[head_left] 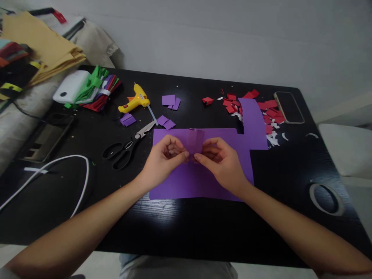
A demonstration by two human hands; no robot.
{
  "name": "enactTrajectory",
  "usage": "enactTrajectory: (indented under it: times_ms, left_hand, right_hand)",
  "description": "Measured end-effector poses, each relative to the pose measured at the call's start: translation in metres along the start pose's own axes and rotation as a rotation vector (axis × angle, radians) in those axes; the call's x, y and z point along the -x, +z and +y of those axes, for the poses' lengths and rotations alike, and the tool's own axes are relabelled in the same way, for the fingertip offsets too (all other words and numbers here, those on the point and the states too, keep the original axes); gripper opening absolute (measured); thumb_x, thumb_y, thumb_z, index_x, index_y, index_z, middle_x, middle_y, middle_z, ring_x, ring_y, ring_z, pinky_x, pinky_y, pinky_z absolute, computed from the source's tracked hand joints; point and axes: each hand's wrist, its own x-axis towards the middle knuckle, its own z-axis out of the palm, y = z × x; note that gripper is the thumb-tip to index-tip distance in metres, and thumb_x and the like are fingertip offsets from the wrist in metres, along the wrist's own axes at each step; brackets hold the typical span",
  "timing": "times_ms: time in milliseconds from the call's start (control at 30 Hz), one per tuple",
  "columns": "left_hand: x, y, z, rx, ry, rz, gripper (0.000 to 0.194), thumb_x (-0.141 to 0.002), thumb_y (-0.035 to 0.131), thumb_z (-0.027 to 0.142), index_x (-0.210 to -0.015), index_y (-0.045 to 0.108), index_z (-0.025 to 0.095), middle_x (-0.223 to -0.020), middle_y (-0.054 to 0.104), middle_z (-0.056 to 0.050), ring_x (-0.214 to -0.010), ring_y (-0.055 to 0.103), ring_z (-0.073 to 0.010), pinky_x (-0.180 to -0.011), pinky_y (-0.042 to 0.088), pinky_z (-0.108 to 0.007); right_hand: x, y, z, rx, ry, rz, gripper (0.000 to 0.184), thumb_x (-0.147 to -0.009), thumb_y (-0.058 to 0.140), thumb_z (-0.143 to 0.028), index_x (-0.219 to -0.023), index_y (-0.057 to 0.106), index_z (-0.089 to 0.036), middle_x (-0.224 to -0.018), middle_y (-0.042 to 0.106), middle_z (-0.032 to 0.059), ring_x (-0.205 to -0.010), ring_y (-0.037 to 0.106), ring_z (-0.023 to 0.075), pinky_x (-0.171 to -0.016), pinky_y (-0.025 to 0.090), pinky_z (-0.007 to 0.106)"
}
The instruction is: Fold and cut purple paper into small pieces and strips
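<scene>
A small folded strip of purple paper (195, 140) stands upright between my two hands. My left hand (168, 157) pinches its lower left part between thumb and fingers. On the other side my right hand (219, 162) grips the lower right part, thumb in front. Under both hands lies a large purple paper sheet (177, 182) with a notched upper right corner. A second purple piece with a curved edge (253, 124) overlaps that corner. Black-handled scissors (132, 145) rest left of the sheet, blades pointing up and right.
A yellow glue gun (136, 99) lies behind the scissors, near small purple paper pieces (168, 100). Red paper scraps (232, 102) and a phone (289, 107) are at back right. A tape roll (326, 198) sits at right, a white cable (84, 174) at left.
</scene>
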Motion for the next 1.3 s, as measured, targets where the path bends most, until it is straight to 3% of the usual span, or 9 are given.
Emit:
enactTrajectory:
  times_ms: [133,233,367,467,533,600,767,933,1300]
  left_hand:
    - [0.0011,0.0007,-0.0033,0.037,-0.002,-0.026,0.04,-0.079,0.081,0.018,-0.106,0.051,0.022,-0.076,0.069,0.004,-0.068,0.07,-0.0117,-0.068,0.056,-0.023]
    - [0.001,-0.0011,-0.0055,0.035,-0.015,-0.057,0.059,-0.079,0.081,0.016,-0.126,0.047,0.025,-0.077,0.068,0.005,-0.07,0.071,-0.0131,-0.071,0.057,-0.025]
    - [-0.0001,-0.0058,-0.0026,-0.094,0.111,0.009,0.071,-0.077,0.084,0.018,-0.138,0.049,0.028,-0.114,0.071,-0.005,-0.096,0.073,-0.0168,-0.08,0.059,-0.028]
    - [-0.0001,-0.0078,-0.0001,-0.215,0.193,-0.029,0.047,-0.082,0.082,0.025,-0.125,0.064,0.024,-0.124,0.07,-0.009,-0.111,0.071,-0.0216,-0.092,0.059,-0.034]
    - [0.0009,-0.0072,-0.0002,-0.292,0.19,-0.071,0.026,-0.087,0.079,0.029,-0.11,0.072,0.021,-0.109,0.075,-0.007,-0.099,0.073,-0.0194,-0.087,0.06,-0.032]
    - [0.002,-0.0057,-0.001,-0.348,0.189,-0.068,0.018,-0.089,0.077,0.032,-0.102,0.074,0.019,-0.093,0.077,-0.004,-0.082,0.072,-0.0152,-0.075,0.058,-0.027]
    - [0.0034,-0.0035,-0.0014,-0.404,0.197,0.002,0.017,-0.088,0.078,0.034,-0.094,0.074,0.018,-0.078,0.075,-0.001,-0.066,0.066,-0.0113,-0.063,0.054,-0.022]
    - [0.0043,-0.0064,-0.0021,-0.481,0.218,-0.019,0.02,-0.091,0.076,0.035,-0.104,0.078,0.02,-0.084,0.079,-0.001,-0.071,0.07,-0.0127,-0.067,0.055,-0.023]
    - [0.0064,-0.0057,0.0004,-0.553,0.264,0.008,0.015,-0.093,0.072,0.033,-0.096,0.077,0.019,-0.083,0.077,-0.001,-0.071,0.069,-0.0123,-0.067,0.054,-0.022]
  right_hand:
    - [0.0017,0.0,0.0016,-0.001,-0.019,0.062,0.042,-0.076,0.089,-0.037,-0.103,0.058,-0.026,-0.083,0.074,-0.0007,-0.077,0.076,0.0194,-0.076,0.064,0.036]
    - [0.0024,-0.0008,0.0025,0.05,-0.096,0.079,0.031,-0.08,0.084,-0.031,-0.101,0.063,-0.025,-0.087,0.074,0.0006,-0.081,0.075,0.0178,-0.077,0.063,0.033]
    - [0.0013,-0.0026,0.0011,0.155,-0.193,0.035,0.012,-0.088,0.075,-0.024,-0.099,0.073,-0.024,-0.095,0.076,0.0026,-0.089,0.074,0.0173,-0.084,0.062,0.033]
    - [0.0003,-0.0032,0.0003,0.183,-0.224,-0.014,0.012,-0.092,0.07,-0.022,-0.102,0.077,-0.025,-0.101,0.078,0.0033,-0.095,0.074,0.0183,-0.088,0.062,0.035]
    - [0.0001,-0.0029,0.0011,0.179,-0.226,-0.043,0.015,-0.092,0.069,-0.022,-0.104,0.077,-0.025,-0.104,0.078,0.0036,-0.097,0.074,0.0185,-0.089,0.062,0.035]
    - [0.0001,-0.0023,0.0028,0.162,-0.21,-0.04,0.018,-0.091,0.072,-0.023,-0.108,0.076,-0.025,-0.103,0.077,0.0034,-0.096,0.075,0.0181,-0.088,0.062,0.034]
    - [-0.0003,-0.0015,0.0061,0.128,-0.184,-0.022,0.016,-0.089,0.077,-0.026,-0.104,0.074,-0.024,-0.1,0.078,0.0029,-0.093,0.075,0.0172,-0.087,0.063,0.032]
    - [-0.0005,-0.0018,0.0058,0.148,-0.195,-0.032,0.012,-0.091,0.076,-0.026,-0.103,0.075,-0.024,-0.1,0.079,0.0022,-0.094,0.076,0.0173,-0.089,0.064,0.032]
    - [0.0015,-0.0023,0.0082,0.188,-0.19,-0.014,0.022,-0.089,0.079,-0.031,-0.11,0.077,-0.025,-0.104,0.08,0.0041,-0.097,0.077,0.0199,-0.09,0.065,0.036]
